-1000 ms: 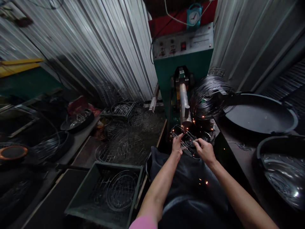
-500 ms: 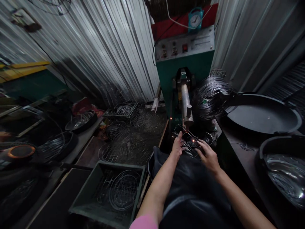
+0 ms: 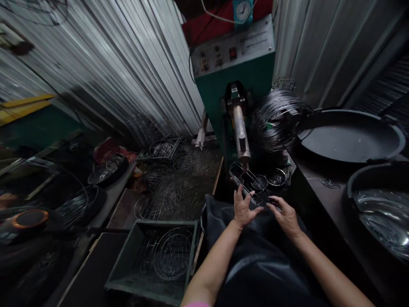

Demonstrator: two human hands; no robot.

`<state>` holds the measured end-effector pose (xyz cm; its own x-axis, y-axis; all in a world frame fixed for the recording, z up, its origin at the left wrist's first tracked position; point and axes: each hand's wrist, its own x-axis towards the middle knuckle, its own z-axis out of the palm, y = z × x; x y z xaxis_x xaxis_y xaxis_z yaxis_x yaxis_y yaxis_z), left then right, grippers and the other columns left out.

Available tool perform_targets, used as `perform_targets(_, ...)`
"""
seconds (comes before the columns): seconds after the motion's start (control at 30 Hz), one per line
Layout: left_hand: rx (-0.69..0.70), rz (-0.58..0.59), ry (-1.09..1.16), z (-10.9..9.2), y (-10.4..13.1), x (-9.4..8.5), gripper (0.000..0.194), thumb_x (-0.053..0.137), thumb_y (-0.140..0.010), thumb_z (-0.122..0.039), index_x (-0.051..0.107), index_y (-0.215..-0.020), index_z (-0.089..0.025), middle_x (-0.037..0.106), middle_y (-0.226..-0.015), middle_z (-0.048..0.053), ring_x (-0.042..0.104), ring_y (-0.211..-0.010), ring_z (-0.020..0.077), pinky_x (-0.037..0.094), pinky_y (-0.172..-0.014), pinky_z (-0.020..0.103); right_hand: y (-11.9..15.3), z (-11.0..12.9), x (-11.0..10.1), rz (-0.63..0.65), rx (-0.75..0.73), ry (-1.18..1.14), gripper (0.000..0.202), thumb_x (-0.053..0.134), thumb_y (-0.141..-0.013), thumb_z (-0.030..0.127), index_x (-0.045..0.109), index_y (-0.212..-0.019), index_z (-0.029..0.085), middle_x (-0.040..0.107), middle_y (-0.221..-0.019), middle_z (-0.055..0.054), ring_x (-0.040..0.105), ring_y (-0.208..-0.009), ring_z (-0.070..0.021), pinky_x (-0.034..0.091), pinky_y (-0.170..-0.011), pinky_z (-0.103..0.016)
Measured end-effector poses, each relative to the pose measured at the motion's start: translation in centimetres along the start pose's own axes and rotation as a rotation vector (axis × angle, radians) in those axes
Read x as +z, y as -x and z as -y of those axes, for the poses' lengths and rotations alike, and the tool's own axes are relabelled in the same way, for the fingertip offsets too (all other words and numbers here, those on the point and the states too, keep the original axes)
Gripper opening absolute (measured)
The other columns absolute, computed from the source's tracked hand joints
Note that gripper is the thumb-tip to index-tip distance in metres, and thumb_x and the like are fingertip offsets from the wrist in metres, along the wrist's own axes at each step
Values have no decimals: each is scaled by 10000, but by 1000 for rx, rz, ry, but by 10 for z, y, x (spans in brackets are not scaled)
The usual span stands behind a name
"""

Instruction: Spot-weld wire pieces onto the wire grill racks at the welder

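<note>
A wire rack (image 3: 239, 175) with a rounded far end and several parallel wires lies tilted under the electrode tip of the spot welder (image 3: 244, 160). My left hand (image 3: 244, 209) is at the near left end of the rack, fingers spread and thumb stretched out to the right; its fingertips meet the wires. My right hand (image 3: 285, 216) is just right of the rack's near end, thumb and forefinger pinched together. What lies between them is too small and dark to make out. A dark apron (image 3: 255, 256) covers the lap below both hands.
A wire coil (image 3: 277, 121) stands right of the welder. Large dark pans (image 3: 351, 138) line the right bench. A green crate (image 3: 126, 260) holding wire rings is at lower left, with several wire racks (image 3: 169, 189) on the surface beyond. Small round dishes (image 3: 276, 177) lie behind my hands.
Glowing sparks at the electrode tip are gone. Both hands have drawn back toward the lap, and my left fingers have spread. The view has shifted slightly.
</note>
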<state>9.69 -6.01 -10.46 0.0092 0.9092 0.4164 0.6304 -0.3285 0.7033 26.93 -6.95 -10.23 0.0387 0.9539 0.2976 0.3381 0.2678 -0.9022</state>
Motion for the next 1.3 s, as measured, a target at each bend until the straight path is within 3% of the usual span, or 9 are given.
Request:
perform_targets(0.2,64,94,-54,9,-4,-10,418,701,-660,-424,614,-1040,-273,479,-1265,108,383,-1235,306,118,-1064,548,-1,-1,1,64,88,-15,292,559,-758,473,620,-774,188,670,-884,-80,624,-850,-225,486,-798,-357)
perform_targets(0.33,27,192,124,6,-11,-12,311,705,-663,-386,638,-942,-267,602,-1082,79,445,-1187,274,72,-1085,506,-2,-8,-1,75,84,-60,292,562,-753,468,641,-828,197,672,-913,-77,621,-877,-230,474,-833,-385)
perform_targets(0.47,-79,264,315,-3,-15,-15,257,747,-598,-377,634,-790,-249,621,-923,61,507,-1082,256,119,-1085,480,-3,-3,-12,140,48,-60,309,579,-738,488,649,-814,197,672,-916,-84,618,-892,-244,472,-842,-397)
perform_targets(0.67,-144,158,446,-18,-6,-15,245,726,-627,-310,613,-830,-231,572,-844,45,527,-932,213,245,-1038,439,-9,25,-25,216,-45,-9,274,547,-789,450,647,-840,200,670,-842,-61,627,-780,-206,503,-731,-315)
perform_targets(0.93,-236,-7,479,-18,-25,-21,236,728,-611,-289,591,-791,-224,557,-807,26,525,-844,195,333,-949,388,-44,38,-2,162,-142,95,251,493,-812,415,633,-801,207,663,-798,-51,618,-740,-195,486,-684,-295)
perform_targets(1.13,-178,-20,451,-5,-34,-18,225,699,-652,-305,563,-809,-219,542,-812,20,508,-835,185,358,-893,350,-57,44,9,71,-89,244,415,429,-801,554,592,-660,200,638,-684,-59,592,-649,-198,435,-617,-294)
perform_targets(1.3,-196,-50,472,-9,-37,-16,227,701,-653,-289,542,-800,-219,524,-806,15,493,-817,174,353,-888,330,-58,45,13,-3,-82,375,525,335,-827,625,534,-600,196,578,-615,-58,546,-572,-182,377,-559,-288)
